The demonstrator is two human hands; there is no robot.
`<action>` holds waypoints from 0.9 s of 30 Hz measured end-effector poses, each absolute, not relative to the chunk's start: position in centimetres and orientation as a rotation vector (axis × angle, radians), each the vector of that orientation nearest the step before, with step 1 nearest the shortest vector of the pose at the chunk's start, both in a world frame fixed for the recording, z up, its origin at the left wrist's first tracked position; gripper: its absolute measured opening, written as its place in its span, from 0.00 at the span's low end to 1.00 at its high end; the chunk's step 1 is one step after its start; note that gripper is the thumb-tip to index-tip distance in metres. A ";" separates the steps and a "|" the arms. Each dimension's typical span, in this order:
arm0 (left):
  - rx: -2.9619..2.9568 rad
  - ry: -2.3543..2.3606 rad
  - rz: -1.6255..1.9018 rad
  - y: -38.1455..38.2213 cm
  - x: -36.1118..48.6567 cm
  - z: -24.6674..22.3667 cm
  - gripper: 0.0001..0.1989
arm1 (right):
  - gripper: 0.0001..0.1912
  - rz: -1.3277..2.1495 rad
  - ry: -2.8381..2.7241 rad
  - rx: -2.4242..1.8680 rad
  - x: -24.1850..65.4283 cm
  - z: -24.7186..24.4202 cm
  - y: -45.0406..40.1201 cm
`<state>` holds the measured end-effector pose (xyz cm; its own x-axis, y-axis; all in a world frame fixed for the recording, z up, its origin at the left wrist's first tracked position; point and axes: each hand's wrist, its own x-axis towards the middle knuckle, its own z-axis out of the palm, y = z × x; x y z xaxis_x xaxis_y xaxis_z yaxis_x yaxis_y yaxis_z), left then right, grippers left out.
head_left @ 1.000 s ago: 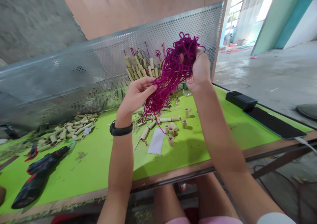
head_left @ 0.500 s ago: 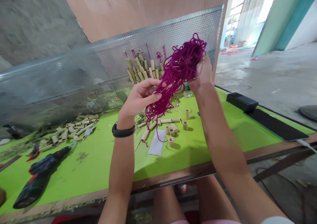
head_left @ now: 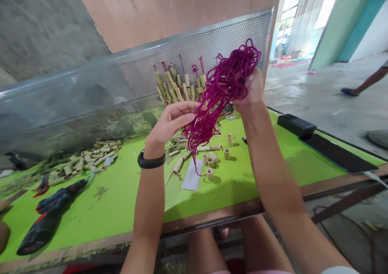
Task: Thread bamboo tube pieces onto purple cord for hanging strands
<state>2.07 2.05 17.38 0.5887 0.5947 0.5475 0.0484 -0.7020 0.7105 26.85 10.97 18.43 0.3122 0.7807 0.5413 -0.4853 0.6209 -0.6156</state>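
Observation:
A tangled hank of magenta cord (head_left: 228,78) is held up over the table. My right hand (head_left: 253,89) grips its upper end from the right, with most of the fingers hidden behind the strands. Lower on the left, my left hand (head_left: 174,122) pinches loose strands between thumb and fingers. One cord end dangles over a white paper strip (head_left: 193,176) and reaches toward a short bamboo ring (head_left: 209,173). Several other cut bamboo rings (head_left: 227,154) stand near the paper. A strung bamboo piece (head_left: 178,165) lies just left of it.
A cordless drill (head_left: 56,201) and a bamboo pile (head_left: 81,163) lie at left. Strung bamboo pieces (head_left: 174,86) lean against the perforated metal screen (head_left: 130,68). A phone (head_left: 336,152) and black box (head_left: 295,123) lie right. Another person's hand (head_left: 3,229) shows at the left edge.
The cord hank has shifted slightly up and right with my right hand, and its lower end has moved right. Another person's leg has come into view at the far right.

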 end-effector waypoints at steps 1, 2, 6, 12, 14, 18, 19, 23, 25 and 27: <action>2.149 0.491 1.058 2.1 2.1 17.3 0.20 | 0.18 0.853 -0.927 -0.373 26.9 18.4 10.8; 2.138 0.474 1.046 2.1 2.1 17.3 0.19 | 0.20 0.848 -0.931 -0.377 26.9 18.4 10.6; 2.109 0.441 0.973 1.8 2.2 17.5 0.19 | 0.22 0.868 -0.973 -0.419 27.1 18.4 9.7; 2.225 0.566 0.951 1.6 2.1 17.8 0.20 | 0.26 0.839 -1.012 -0.468 27.7 18.7 9.6; 2.275 0.632 0.996 1.9 1.9 17.7 0.20 | 0.25 0.816 -1.032 -0.517 28.0 18.8 9.8; 2.298 0.808 1.065 3.2 0.9 17.3 0.22 | 0.21 0.807 -1.004 -0.548 28.8 18.9 10.3; 2.298 0.855 1.071 3.5 0.6 17.2 0.22 | 0.21 0.803 -0.996 -0.539 28.9 18.8 10.4; 2.298 0.974 1.116 4.5 -0.8 16.9 0.21 | 0.21 0.774 -1.009 -0.516 29.1 18.5 10.8; 2.270 0.981 1.186 4.9 -1.3 16.8 0.22 | 0.21 0.761 -1.018 -0.521 29.1 18.5 10.9; 2.211 0.998 1.308 5.3 -1.6 16.9 0.23 | 0.22 0.752 -1.016 -0.534 29.2 18.5 11.1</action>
